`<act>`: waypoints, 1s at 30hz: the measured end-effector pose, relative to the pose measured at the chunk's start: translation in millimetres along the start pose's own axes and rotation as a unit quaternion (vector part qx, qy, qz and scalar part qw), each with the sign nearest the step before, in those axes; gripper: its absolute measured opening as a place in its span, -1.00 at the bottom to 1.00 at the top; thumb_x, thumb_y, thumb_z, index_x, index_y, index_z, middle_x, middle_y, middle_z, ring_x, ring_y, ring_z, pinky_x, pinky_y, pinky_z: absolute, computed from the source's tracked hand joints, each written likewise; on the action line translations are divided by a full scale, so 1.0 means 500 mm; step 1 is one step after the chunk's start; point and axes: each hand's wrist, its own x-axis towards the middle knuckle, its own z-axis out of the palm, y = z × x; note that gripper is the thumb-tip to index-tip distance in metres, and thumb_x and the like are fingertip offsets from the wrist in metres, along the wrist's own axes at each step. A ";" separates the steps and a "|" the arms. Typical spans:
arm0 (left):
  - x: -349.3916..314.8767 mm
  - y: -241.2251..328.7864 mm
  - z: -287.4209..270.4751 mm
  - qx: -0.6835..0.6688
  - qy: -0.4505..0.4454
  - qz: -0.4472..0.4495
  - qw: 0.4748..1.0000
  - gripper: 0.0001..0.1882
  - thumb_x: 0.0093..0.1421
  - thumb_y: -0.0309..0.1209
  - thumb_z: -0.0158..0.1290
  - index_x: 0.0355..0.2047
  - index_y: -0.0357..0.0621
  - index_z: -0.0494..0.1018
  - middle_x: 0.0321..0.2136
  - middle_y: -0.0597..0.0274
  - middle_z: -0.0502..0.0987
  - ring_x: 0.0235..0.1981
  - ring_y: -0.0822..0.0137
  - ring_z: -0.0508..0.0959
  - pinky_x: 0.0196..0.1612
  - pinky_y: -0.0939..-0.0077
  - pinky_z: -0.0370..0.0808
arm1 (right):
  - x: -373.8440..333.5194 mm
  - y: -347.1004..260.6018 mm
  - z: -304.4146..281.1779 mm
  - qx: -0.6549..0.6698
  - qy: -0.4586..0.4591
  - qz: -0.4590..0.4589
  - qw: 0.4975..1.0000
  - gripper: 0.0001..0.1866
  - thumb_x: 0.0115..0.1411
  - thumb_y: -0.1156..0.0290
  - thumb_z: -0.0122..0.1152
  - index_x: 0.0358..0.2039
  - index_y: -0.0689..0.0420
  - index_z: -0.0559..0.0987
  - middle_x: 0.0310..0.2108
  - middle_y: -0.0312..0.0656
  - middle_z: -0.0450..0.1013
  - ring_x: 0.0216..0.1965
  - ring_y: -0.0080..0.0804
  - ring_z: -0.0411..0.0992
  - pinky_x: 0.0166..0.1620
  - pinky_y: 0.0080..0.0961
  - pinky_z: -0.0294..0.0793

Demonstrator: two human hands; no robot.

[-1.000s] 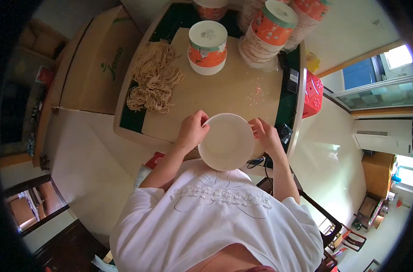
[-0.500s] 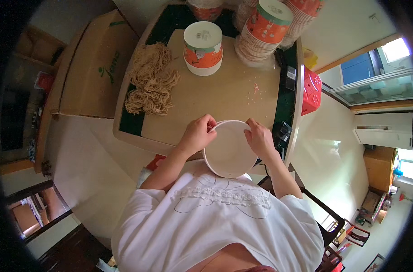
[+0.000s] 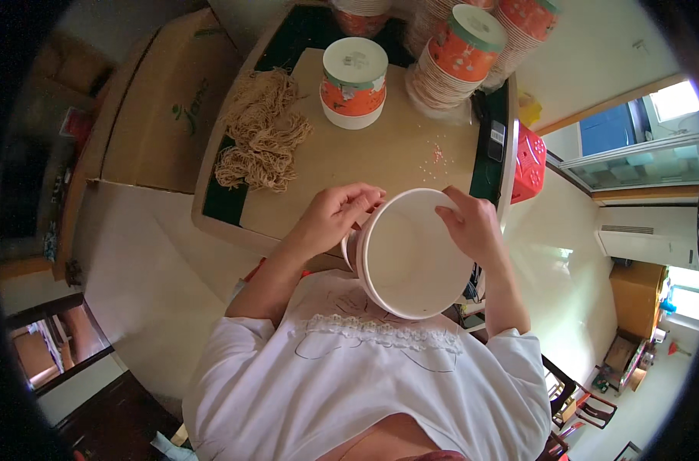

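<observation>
A white paper tub (image 3: 419,257) is tilted in front of my chest, its wide mouth toward me and its inside bare white. A second curved white edge (image 3: 345,250) shows along its left side; I cannot tell whether it belongs to another nested tub. My right hand (image 3: 472,223) grips the rim at the upper right, thumb inside. Bent and close together, the fingers of my left hand (image 3: 340,215) are at the tub's upper left side, partly hidden by it. On the table beyond stands an upside-down orange and green printed tub (image 3: 355,84) with a white lower band.
Tangled brown twine (image 3: 261,134) lies on the table's left. Stacks of printed tubs (image 3: 449,65) stand at the back right, near pale crumbs (image 3: 438,156) and a black handset (image 3: 494,138). A large cardboard box (image 3: 169,115) is at left, a red plastic stool (image 3: 528,164) at right.
The tub has moved right and nearer, tilting so a second edge shows at its left. My right hand has moved right with it; the left has shifted slightly along its side.
</observation>
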 end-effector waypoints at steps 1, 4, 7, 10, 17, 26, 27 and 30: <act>-0.006 0.006 0.000 0.017 -0.008 0.019 1.000 -0.70 0.30 -0.30 -0.14 -0.16 -0.26 0.46 -0.38 0.26 0.56 -0.34 0.51 0.53 -0.34 0.65 0.45 | 0.000 -0.008 -0.007 0.016 0.031 0.007 0.999 -0.82 0.03 0.45 0.15 -0.30 0.13 0.46 -0.59 0.10 0.40 -0.48 0.04 0.44 -0.44 -0.23 0.41; -0.014 0.031 -0.016 0.061 0.021 0.088 0.994 -0.73 0.28 -0.35 -0.11 -0.15 -0.27 0.46 -0.38 0.20 0.56 -0.34 0.50 0.53 -0.32 0.62 0.47 | 0.020 -0.037 -0.032 0.051 0.097 -0.027 0.994 -0.81 0.06 0.48 0.15 -0.27 0.14 0.44 -0.58 0.09 0.39 -0.50 0.04 0.44 -0.46 -0.32 0.40; -0.010 0.077 -0.041 0.089 0.081 0.192 0.974 -0.78 0.21 -0.43 -0.03 -0.16 -0.20 0.49 -0.33 0.21 0.53 -0.33 0.48 0.52 -0.35 0.62 0.46 | 0.076 -0.072 -0.045 0.076 0.134 -0.060 0.986 -0.82 0.07 0.50 0.14 -0.27 0.15 0.44 -0.58 0.05 0.40 -0.50 0.04 0.43 -0.45 -0.34 0.39; 0.011 0.090 -0.072 0.211 0.191 0.236 0.929 -0.80 0.10 -0.54 0.06 -0.22 -0.24 0.49 -0.41 0.19 0.50 -0.43 0.38 0.52 -0.40 0.55 0.45 | 0.154 -0.077 -0.035 0.029 0.207 -0.156 0.965 -0.84 0.06 0.46 0.15 -0.31 0.15 0.47 -0.53 0.01 0.43 -0.43 0.05 0.43 -0.40 -0.23 0.40; 0.074 -0.050 -0.198 0.270 0.192 0.095 0.939 -0.87 0.09 -0.53 0.07 -0.33 -0.28 0.49 -0.55 0.22 0.51 -0.56 0.42 0.52 -0.47 0.58 0.44 | 0.244 -0.065 0.094 0.032 0.164 -0.149 0.975 -0.89 0.02 0.46 0.18 -0.38 0.12 0.51 -0.44 -0.01 0.45 -0.36 0.01 0.42 -0.32 -0.19 0.41; 0.086 -0.187 -0.254 0.058 0.139 -0.077 0.986 -0.91 0.13 -0.51 0.07 -0.34 -0.25 0.46 -0.56 0.27 0.51 -0.56 0.46 0.51 -0.53 0.61 0.46 | 0.261 -0.061 0.177 0.036 0.135 -0.247 0.959 -0.87 0.01 0.48 0.22 -0.39 0.19 0.56 -0.40 -0.10 0.42 -0.35 -0.21 0.42 -0.28 -0.40 0.42; 0.085 -0.196 -0.244 0.021 0.150 -0.033 0.988 -0.88 0.13 -0.51 0.06 -0.30 -0.24 0.45 -0.52 0.27 0.51 -0.53 0.47 0.51 -0.50 0.60 0.47 | 0.273 -0.058 0.181 0.038 0.135 -0.250 0.958 -0.87 0.01 0.48 0.22 -0.39 0.19 0.56 -0.40 -0.10 0.42 -0.35 -0.21 0.42 -0.28 -0.40 0.42; 0.078 -0.231 -0.237 0.005 0.169 0.073 0.983 -0.79 0.13 -0.54 0.05 -0.19 -0.16 0.42 -0.43 0.29 0.49 -0.44 0.50 0.47 -0.41 0.59 0.46 | 0.289 -0.047 0.204 0.089 0.073 -0.204 0.972 -0.84 0.03 0.47 0.20 -0.34 0.21 0.56 -0.38 -0.07 0.47 -0.35 -0.23 0.45 -0.27 -0.42 0.43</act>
